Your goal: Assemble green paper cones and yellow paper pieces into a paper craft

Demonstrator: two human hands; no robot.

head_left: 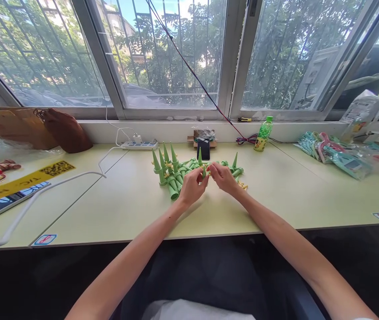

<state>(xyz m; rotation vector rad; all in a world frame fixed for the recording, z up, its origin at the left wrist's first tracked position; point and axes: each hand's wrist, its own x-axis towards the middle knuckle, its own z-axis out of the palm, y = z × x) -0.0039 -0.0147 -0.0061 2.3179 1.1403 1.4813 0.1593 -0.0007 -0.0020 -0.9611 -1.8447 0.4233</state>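
My left hand (192, 184) is closed around a small green cone (204, 172), its tip pointing up. Close beside it, my right hand (222, 177) has its fingers pinched together at the cone. A bit of yellow shows between the two hands, but what my right fingers grip is too small to make out. Several more green cones (173, 178) lie heaped or stand upright behind and left of my hands. Small yellow pieces (242, 185) lie on the table by my right wrist.
Behind the cones are a dark phone (203, 150) and a small open box (195, 138). A green-capped bottle (263, 135) stands at the back right, a power strip (147, 145) at the back left. Bagged pastel items (349, 162) lie far right. A white cable (47, 186) crosses the left side.
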